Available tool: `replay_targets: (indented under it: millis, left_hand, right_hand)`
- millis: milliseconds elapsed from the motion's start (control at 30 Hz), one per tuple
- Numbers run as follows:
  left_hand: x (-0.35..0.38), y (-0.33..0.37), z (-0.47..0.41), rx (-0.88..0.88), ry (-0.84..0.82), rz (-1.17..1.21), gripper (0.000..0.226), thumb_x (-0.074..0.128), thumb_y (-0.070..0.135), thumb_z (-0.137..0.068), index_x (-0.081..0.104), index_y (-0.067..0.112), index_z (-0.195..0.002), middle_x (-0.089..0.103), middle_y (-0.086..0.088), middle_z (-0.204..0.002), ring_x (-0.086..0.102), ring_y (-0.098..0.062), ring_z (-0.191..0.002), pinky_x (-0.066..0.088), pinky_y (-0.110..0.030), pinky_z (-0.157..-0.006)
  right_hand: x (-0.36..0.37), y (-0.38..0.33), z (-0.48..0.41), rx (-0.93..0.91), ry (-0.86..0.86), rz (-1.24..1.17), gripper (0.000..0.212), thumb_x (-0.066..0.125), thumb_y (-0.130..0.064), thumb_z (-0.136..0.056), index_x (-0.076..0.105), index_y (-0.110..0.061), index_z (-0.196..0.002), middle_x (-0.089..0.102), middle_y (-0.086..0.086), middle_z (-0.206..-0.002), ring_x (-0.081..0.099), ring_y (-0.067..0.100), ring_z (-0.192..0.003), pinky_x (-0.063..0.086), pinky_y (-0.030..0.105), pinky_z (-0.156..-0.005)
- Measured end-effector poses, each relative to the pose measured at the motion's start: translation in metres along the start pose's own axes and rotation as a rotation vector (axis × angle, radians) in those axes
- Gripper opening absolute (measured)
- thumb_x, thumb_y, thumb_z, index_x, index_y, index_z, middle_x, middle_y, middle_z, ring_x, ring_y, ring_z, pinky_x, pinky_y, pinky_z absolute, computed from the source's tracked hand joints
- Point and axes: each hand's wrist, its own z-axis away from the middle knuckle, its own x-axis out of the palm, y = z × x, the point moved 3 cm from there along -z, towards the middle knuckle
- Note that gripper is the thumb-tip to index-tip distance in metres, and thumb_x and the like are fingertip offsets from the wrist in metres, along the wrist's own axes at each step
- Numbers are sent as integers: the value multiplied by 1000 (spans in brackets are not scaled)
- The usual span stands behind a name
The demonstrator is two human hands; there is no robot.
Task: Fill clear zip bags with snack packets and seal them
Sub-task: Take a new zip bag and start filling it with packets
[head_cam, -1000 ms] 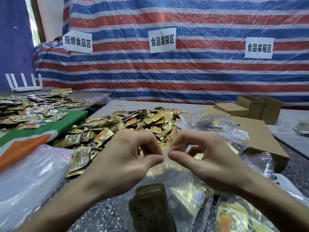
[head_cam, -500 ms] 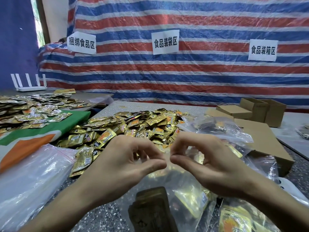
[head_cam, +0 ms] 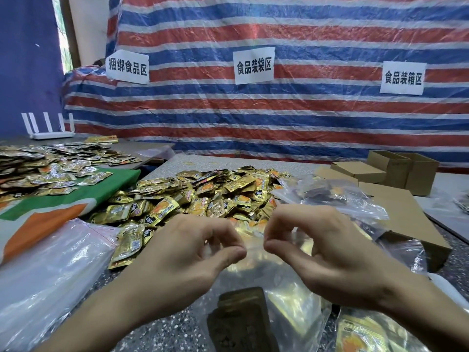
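Striped tarp [head_cam: 279, 118] hangs behind the speckled table [head_cam: 177, 329], whose far edge runs just beyond the heap of gold snack packets [head_cam: 203, 196]. In front of the heap stands the clear zip bag [head_cam: 286, 301] with packets inside. The left hand [head_cam: 182, 260] and the right hand [head_cam: 327, 252] each pinch its top edge between thumb and forefinger, close together but apart. Cardboard boxes [head_cam: 403, 171] crowd the heap's right side and crumpled plastic [head_cam: 50, 270] its left.

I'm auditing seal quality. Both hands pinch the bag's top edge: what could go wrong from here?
The left hand and right hand pinch the clear plastic zip bag close together at its top, so the zip's outer ends may stay unsealed. Then the gold foil snack packets inside could slip out.
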Motion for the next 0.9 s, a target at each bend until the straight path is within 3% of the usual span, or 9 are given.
replay_targets:
  millis: [100,200,300,367,500,600,733,800,900]
  left_hand:
    - [2,4,1,46,58,-105,12,66,39,-79,70,29,-75,68,23,-74,64,-4,-75,49,-25,-62]
    - [5,9,2,94,69,-149,8,69,40,-79,69,32,-81,67,24,-74,65,-1,-72,49,-24,-60]
    - [2,4,3,70,44,-89,14,70,46,-82,69,37,-93,67,25,-77,65,-4,-73,55,-31,-61]
    - [0,-3,4,21,8,10,8,75,38,-85,71,35,-92,69,21,-77,66,-8,-74,58,-36,-60]
    - [1,-6,6,-1,47,22,3,72,29,-81,71,29,-84,68,14,-73,64,-10,-71,59,-36,-55]
    - [5,1,5,40,65,-26,7,70,35,-77,70,37,-83,68,19,-71,65,-8,-70,53,-31,-57]
    - [2,-1,3,5,-1,36,9,77,39,-84,71,39,-91,70,21,-75,64,-6,-67,52,-29,-58]
    - [-2,-5,3,-37,-8,60,5,77,34,-85,73,37,-85,70,18,-72,64,-8,-68,50,-28,-58]
    - [-1,-7,4,-64,-2,72,24,78,25,-84,69,34,-64,67,19,-63,63,-2,-64,43,-13,-55]
  right_hand:
    - [3,-6,3,5,-23,93,10,54,-40,-85,57,-31,-82,59,-18,-76,56,3,-77,48,34,-67]
    - [1,-13,0,-25,-89,148,17,51,-48,-87,58,-33,-87,57,-20,-83,53,2,-80,48,35,-67]
    - [-3,-13,-4,-19,-91,161,11,55,-40,-88,58,-30,-84,57,-19,-79,50,5,-75,48,41,-67]
    - [-5,-13,-3,3,-70,147,10,60,-34,-89,59,-28,-81,56,-18,-76,50,5,-73,48,42,-66]
    - [-2,-21,1,-2,-106,220,15,51,-42,-85,56,-29,-81,56,-16,-78,52,5,-75,49,40,-66]
    - [-1,-28,-1,-30,-144,303,23,42,-52,-87,54,-31,-86,56,-15,-84,52,6,-81,49,38,-65]
    - [-3,-30,-4,-50,-186,346,12,46,-36,-86,52,-26,-82,53,-11,-81,47,11,-76,47,42,-62]
    - [-5,-28,-2,-16,-158,318,7,50,-31,-83,50,-25,-79,53,-11,-78,45,10,-74,47,42,-61]
    - [-1,-27,2,8,-152,320,14,43,-39,-83,48,-26,-82,54,-11,-80,49,11,-76,48,42,-64]
